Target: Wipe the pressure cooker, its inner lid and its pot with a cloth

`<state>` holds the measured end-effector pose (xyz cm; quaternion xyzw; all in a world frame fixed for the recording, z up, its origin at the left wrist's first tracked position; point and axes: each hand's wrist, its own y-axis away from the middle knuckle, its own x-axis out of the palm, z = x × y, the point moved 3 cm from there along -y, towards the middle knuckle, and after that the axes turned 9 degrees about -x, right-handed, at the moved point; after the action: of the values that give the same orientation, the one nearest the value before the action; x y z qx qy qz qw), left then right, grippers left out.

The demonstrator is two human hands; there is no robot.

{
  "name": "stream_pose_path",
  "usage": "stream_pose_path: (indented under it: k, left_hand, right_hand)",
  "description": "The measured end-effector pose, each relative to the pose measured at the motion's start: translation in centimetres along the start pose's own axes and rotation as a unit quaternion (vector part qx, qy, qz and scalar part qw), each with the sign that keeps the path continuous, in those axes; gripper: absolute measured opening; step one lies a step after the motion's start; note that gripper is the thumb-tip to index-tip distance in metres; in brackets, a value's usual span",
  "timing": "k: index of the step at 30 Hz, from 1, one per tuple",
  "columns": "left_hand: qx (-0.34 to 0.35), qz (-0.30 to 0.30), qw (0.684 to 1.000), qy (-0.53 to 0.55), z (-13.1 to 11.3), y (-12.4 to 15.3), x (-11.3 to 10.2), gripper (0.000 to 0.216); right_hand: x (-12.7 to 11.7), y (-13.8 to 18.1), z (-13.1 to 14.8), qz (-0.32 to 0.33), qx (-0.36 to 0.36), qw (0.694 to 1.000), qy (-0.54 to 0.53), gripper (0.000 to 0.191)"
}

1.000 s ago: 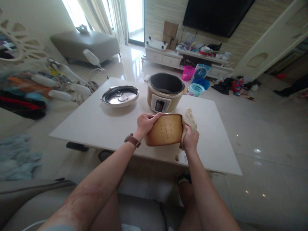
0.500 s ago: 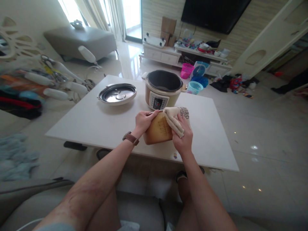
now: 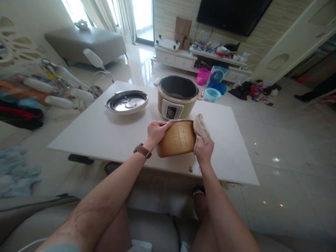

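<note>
A golden-brown inner pot (image 3: 177, 140) with measuring marks on its wall stands tilted toward me on the white table (image 3: 105, 133). My left hand (image 3: 156, 132) grips its left rim, thumb over the edge. My right hand (image 3: 204, 149) is closed on a beige cloth (image 3: 201, 126), pressed against the pot's right side. Just behind stands the beige rice cooker body (image 3: 176, 99), its dark cavity showing. Its steel lid (image 3: 127, 102) lies upside down to the left.
A rack of white-handled things and coloured cloth (image 3: 39, 91) crowds the left. On the floor beyond the table are pink (image 3: 204, 76) and teal (image 3: 212, 95) baskets, a TV cabinet (image 3: 183, 59) and scattered items. My knees are below the table's near edge.
My right hand slid the cloth from the pot's front wall back to its right side, uncovering the measuring marks. The left hand kept its grip on the rim.
</note>
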<state>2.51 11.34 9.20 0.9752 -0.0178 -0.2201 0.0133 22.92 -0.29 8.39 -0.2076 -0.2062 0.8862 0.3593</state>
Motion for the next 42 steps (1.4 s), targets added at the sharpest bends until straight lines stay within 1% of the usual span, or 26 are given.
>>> stream_pose_path:
  k: [3, 5, 7, 8, 9, 10, 11, 13, 15, 17, 18, 20, 22, 23, 25, 29, 32, 36, 38, 42]
  left_hand:
    - [-0.002, -0.001, 1.000, 0.004, 0.0, 0.1, 0.0, 0.070]
    - [-0.001, -0.004, 1.000, 0.006, 0.0, 0.1, 0.1, 0.068]
    - [0.002, -0.006, 1.000, 0.012, 0.1, 0.1, 0.1, 0.066]
    - [0.002, -0.004, 1.000, 0.016, 0.1, 0.0, 0.1, 0.065]
    - [0.000, -0.003, 1.000, 0.018, 0.1, 0.0, 0.1, 0.065]
    - [-0.003, -0.002, 1.000, 0.018, 0.1, 0.0, 0.1, 0.065]
    - [-0.006, -0.004, 1.000, 0.015, 0.2, 0.0, 0.1, 0.065]
    - [-0.010, -0.008, 1.000, 0.006, 0.1, 0.1, 0.1, 0.067]
    - [-0.010, -0.011, 1.000, -0.001, 0.1, 0.1, 0.2, 0.069]
    - [-0.010, -0.009, 1.000, -0.004, 0.0, 0.1, 0.2, 0.071]
    - [-0.008, -0.008, 1.000, -0.004, 0.1, 0.1, 0.2, 0.071]
    - [-0.002, -0.001, 1.000, 0.000, 0.1, 0.1, 0.2, 0.070]
    - [0.007, 0.009, 1.000, 0.013, 0.3, 0.0, 0.2, 0.071]
    - [0.011, 0.012, 1.000, 0.024, 0.5, -0.1, 0.2, 0.071]
    - [0.013, 0.016, 0.999, 0.048, 0.9, -0.2, 0.4, 0.071]
    - [0.001, 0.031, 0.995, 0.096, 2.0, -0.4, 1.2, 0.071]
    - [-0.006, 0.048, 0.992, 0.112, 2.2, -0.5, 1.7, 0.070]
    - [-0.001, 0.066, 0.993, 0.096, 1.8, -0.3, 1.9, 0.068]
    - [0.003, 0.064, 0.995, 0.079, 1.4, -0.2, 1.7, 0.068]
    - [0.048, 0.044, 0.996, 0.060, 0.4, 0.1, 1.4, 0.061]
  right_hand:
    - [0.1, 0.6, 1.3, 0.060, -0.110, 0.991, 0.054, 0.050]
    - [0.2, 1.2, 2.6, 0.126, -0.199, 0.965, 0.112, 0.053]
    - [0.5, 1.7, 3.7, 0.199, -0.270, 0.928, 0.161, 0.053]
    - [0.6, 1.9, 4.1, 0.226, -0.293, 0.913, 0.175, 0.053]
    - [0.6, 1.9, 4.4, 0.239, -0.304, 0.904, 0.180, 0.053]
    - [0.6, 1.9, 4.4, 0.239, -0.305, 0.905, 0.177, 0.053]
    - [0.6, 1.7, 4.3, 0.227, -0.296, 0.913, 0.168, 0.053]
    - [0.5, 1.2, 3.6, 0.182, -0.254, 0.941, 0.130, 0.052]
    - [0.4, 0.5, 2.4, 0.126, -0.174, 0.974, 0.078, 0.050]
    - [0.2, -0.1, 0.9, 0.065, -0.067, 0.995, 0.030, 0.046]
    - [0.0, -0.3, 0.1, 0.034, -0.010, 0.999, 0.011, 0.044]
    - [-0.3, -0.6, -1.4, -0.023, 0.092, 0.995, -0.023, 0.042]
    - [-0.5, -0.8, -2.6, -0.063, 0.163, 0.983, -0.060, 0.044]
    - [-0.5, -0.9, -3.0, -0.075, 0.185, 0.977, -0.075, 0.045]
    - [-0.6, -1.1, -3.4, -0.081, 0.194, 0.974, -0.086, 0.046]
    - [-0.9, -1.4, -2.7, -0.068, 0.142, 0.986, -0.054, 0.043]
    - [-1.3, -1.5, -2.2, -0.071, 0.132, 0.988, -0.041, 0.042]
    - [-1.7, -1.7, -2.3, -0.082, 0.141, 0.986, -0.042, 0.043]
    - [-1.8, -1.7, -2.4, -0.080, 0.146, 0.985, -0.042, 0.043]
    - [-1.7, -1.7, -2.3, -0.071, 0.149, 0.985, -0.043, 0.043]
